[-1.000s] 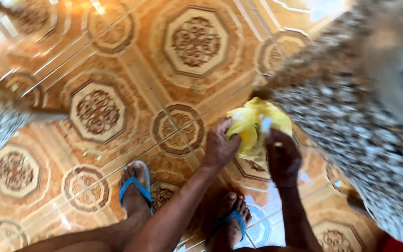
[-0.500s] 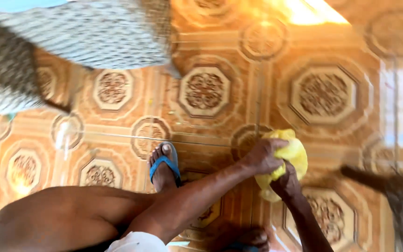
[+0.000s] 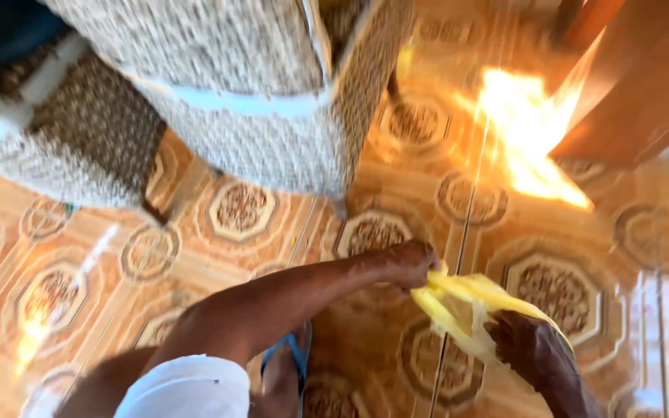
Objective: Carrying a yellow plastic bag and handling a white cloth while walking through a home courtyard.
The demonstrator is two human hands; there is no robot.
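Now, item held: yellow cloth (image 3: 470, 306), which you grip with your left hand (image 3: 410, 263) closed on its upper edge and your right hand (image 3: 532, 352) clenched lower; it is stretched out longer than a moment ago. Below: patterned tile floor (image 3: 559, 286). Behind: woven armchair (image 3: 257, 101), nearer than before.

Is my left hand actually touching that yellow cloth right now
Touching. The head view shows the left hand closed on the upper edge of the yellow cloth, with no gap; the right hand grips its lower part.
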